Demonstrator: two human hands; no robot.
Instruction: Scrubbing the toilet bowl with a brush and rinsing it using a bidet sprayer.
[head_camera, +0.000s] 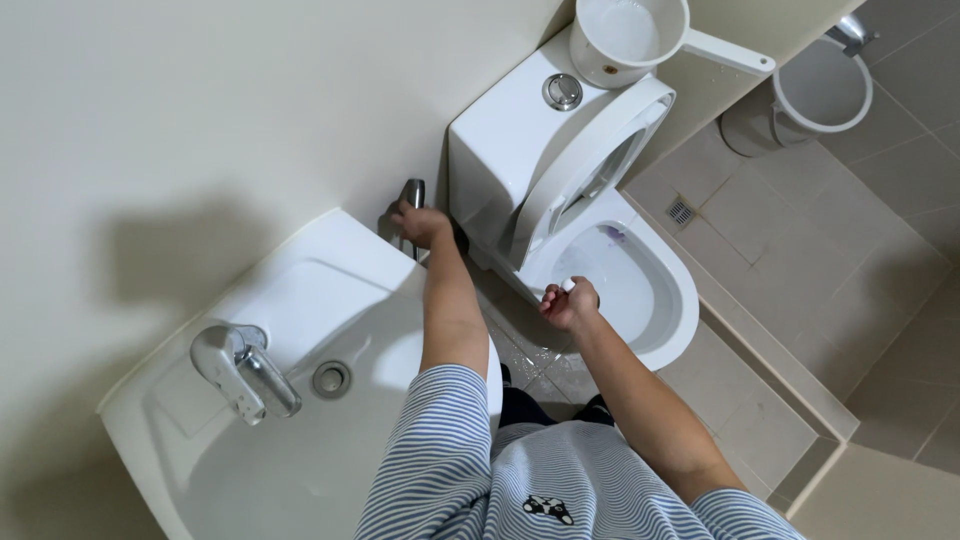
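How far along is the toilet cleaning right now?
Done: the toilet lid is raised and purple cleaner sits in the bowl. In hand: left hand at the wall-mounted spray handle, right hand over the rim gripping something small. Left: the purple cleaner is not rinsed away.

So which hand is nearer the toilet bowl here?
Right. The right hand hovers at the toilet bowl rim, closed on something small; the left hand reaches the metal sprayer by the wall.
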